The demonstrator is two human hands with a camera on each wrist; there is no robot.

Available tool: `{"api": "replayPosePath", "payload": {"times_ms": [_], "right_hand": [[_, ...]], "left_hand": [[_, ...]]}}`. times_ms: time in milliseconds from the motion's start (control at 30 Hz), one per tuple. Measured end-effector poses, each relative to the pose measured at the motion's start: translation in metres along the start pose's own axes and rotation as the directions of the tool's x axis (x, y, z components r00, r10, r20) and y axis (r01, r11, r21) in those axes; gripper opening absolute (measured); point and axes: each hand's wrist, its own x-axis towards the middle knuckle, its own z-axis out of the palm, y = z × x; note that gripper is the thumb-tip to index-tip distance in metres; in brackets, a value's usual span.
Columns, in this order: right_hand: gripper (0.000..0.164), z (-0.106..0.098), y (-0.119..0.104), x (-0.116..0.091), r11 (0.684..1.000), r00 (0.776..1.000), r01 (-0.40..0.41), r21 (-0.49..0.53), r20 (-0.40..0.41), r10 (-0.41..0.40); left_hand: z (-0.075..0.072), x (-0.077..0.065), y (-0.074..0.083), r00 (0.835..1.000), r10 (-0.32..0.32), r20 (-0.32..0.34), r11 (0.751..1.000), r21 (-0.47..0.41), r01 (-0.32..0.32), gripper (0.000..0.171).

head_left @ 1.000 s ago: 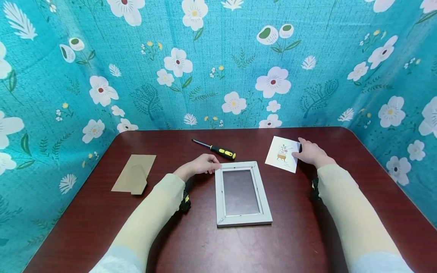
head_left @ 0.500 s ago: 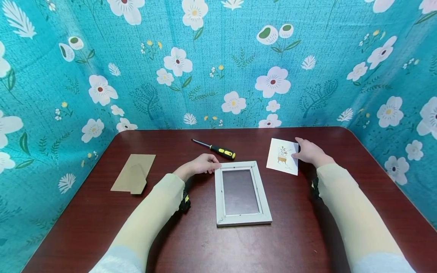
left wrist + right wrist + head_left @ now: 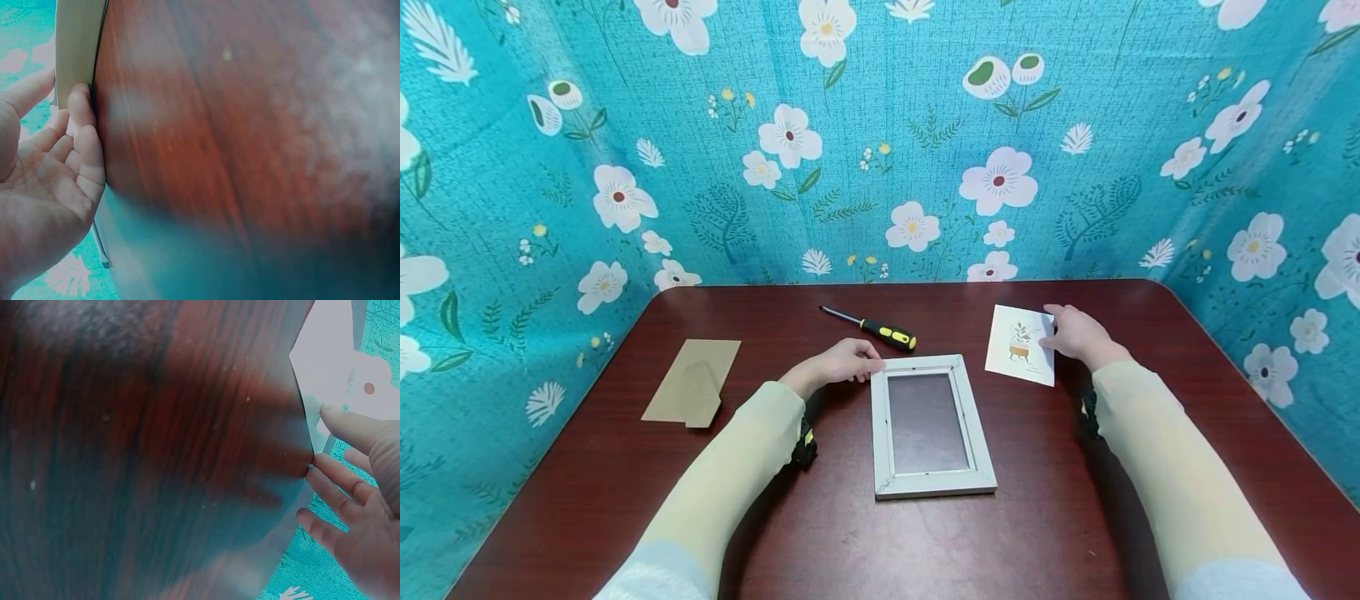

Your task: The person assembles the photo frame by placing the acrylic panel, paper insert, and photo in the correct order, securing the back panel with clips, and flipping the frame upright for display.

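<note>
My left hand (image 3: 844, 362) pinches the upper left corner of a white picture frame (image 3: 979, 450) lying flat on the table. Its thumb is on the frame's face and the fingers tuck along the side; in the left wrist view they meet at the pale frame edge (image 3: 76, 44). Off to the right is a white picture card (image 3: 1000, 350) with a plant in an orange pot on it. At that card's right edge my right hand (image 3: 1081, 335) has its thumb on the printed face. The right wrist view shows the index fingertip right at the card's corner (image 3: 322, 353).
A screwdriver (image 3: 891, 335) with a black and yellow handle lies behind the frame. On the left, a brown backing board (image 3: 677, 383) with a stand flap (image 3: 703, 398) rests on the dark red table (image 3: 940, 550). A blue floral curtain (image 3: 850, 167) hangs round the far edges.
Under my right hand the card has turned slightly counterclockwise and slid a little toward me, mostly in the first half second. The left hand and the frame stay in place.
</note>
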Motion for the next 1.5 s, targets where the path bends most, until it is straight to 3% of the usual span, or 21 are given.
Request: {"api": "replayPosePath", "payload": {"times_ms": [267,533,967,1200,1500], "right_hand": [[0.074,0.0032,0.0038,0.0041,0.999,1.0,0.004,0.042,0.031,-0.005],[0.079,0.003,0.0053,0.0071,0.992,0.994,0.0,0.122,0.107,-0.013],[0.085,0.0022,0.0022,0.0077,0.998,0.999,0.007,0.054,0.048,-0.01],[0.077,0.0058,-0.0019,0.0081,0.999,1.0,0.002,0.035,0.0,-0.002],[0.078,0.008,-0.002,0.0062,0.987,0.999,-0.046,0.156,-0.002,0.046]], "left_hand": [[-0.0004,0.0012,-0.0023,1.0,0.005,-0.007,1.0,-0.01,-0.005,0.019],[0.0003,0.0,-0.0011,1.0,0.006,-0.009,1.0,-0.003,-0.006,0.019],[0.0009,0.0017,-0.0023,1.0,-0.001,-0.01,1.0,-0.001,0.001,0.019],[0.0013,0.0007,-0.0016,1.0,-0.005,-0.012,1.0,-0.008,0.005,0.019],[0.0011,0.0002,-0.0015,1.0,-0.001,-0.012,1.0,-0.005,0.001,0.019]]}}
